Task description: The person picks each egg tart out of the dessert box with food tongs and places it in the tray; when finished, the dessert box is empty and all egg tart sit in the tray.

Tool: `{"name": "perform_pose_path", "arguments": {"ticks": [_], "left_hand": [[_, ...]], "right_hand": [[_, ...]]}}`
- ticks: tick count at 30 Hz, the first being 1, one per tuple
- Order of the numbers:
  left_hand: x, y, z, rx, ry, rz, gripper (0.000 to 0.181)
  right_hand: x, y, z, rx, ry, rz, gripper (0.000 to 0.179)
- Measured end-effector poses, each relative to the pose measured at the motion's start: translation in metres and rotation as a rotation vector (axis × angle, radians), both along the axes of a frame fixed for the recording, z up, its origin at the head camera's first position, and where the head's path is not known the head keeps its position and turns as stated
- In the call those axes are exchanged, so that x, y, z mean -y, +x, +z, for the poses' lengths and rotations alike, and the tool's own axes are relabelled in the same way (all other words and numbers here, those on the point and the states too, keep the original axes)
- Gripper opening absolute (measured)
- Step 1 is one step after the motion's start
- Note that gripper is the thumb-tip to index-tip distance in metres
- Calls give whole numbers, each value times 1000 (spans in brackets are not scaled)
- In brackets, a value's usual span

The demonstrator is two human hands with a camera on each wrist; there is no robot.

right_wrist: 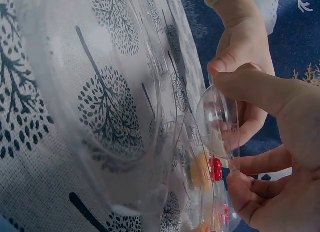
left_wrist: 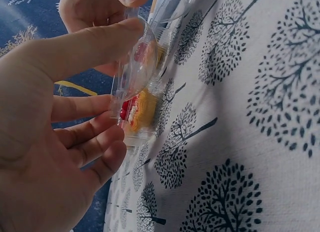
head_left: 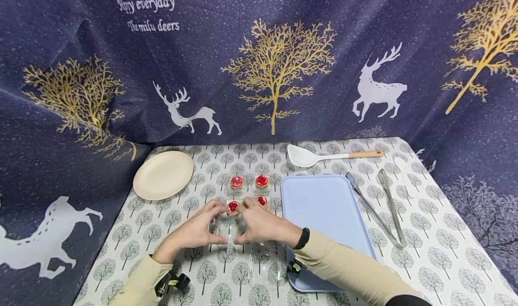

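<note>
Between my two hands is a small clear plastic domed cover (right_wrist: 220, 117). My left hand (head_left: 198, 228) pinches its left side with the thumb at the near edge and the fingers at the far edge. On the other side, my right hand (head_left: 261, 223) holds it the same way. Just beyond the fingers sits a red-topped tart (head_left: 233, 207) in clear packaging, and another tart (head_left: 262, 201) is partly hidden by the right hand. Farther back are two more, a left tart (head_left: 236, 182) and a right tart (head_left: 261, 181).
A larger clear plastic lid (head_left: 265, 265) lies near the right forearm. The blue tray (head_left: 323, 207) stands right, partly under that forearm. Around it are a white spatula (head_left: 303, 156), metal tongs (head_left: 390, 207) and a white spoon (head_left: 404, 175). A cream plate (head_left: 163, 175) is back left.
</note>
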State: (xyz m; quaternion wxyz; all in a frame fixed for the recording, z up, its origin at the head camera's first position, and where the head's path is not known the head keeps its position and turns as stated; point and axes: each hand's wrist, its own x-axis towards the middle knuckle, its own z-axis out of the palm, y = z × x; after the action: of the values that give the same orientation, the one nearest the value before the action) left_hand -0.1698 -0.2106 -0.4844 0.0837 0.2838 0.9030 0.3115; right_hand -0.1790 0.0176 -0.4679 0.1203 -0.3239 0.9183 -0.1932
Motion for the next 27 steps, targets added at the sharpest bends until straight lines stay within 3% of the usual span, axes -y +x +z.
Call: {"name": "perform_pose_path", "arguments": {"ticks": [7,14,19,27], "left_hand": [[0,0,-4,-7,-16,-1,77],[-1,1,-4,-10,-45,13,83],[-2,3,-4,5,-62,25,84],[-5,8,-3,-39,-103,25,83]], "right_hand": [[0,1,-3,-55,12,22,77],[2,2,-5,-82,40,44,68],[3,2,-6,-106,55,50,75],[3,3,-6,-116,76,63,80]]}}
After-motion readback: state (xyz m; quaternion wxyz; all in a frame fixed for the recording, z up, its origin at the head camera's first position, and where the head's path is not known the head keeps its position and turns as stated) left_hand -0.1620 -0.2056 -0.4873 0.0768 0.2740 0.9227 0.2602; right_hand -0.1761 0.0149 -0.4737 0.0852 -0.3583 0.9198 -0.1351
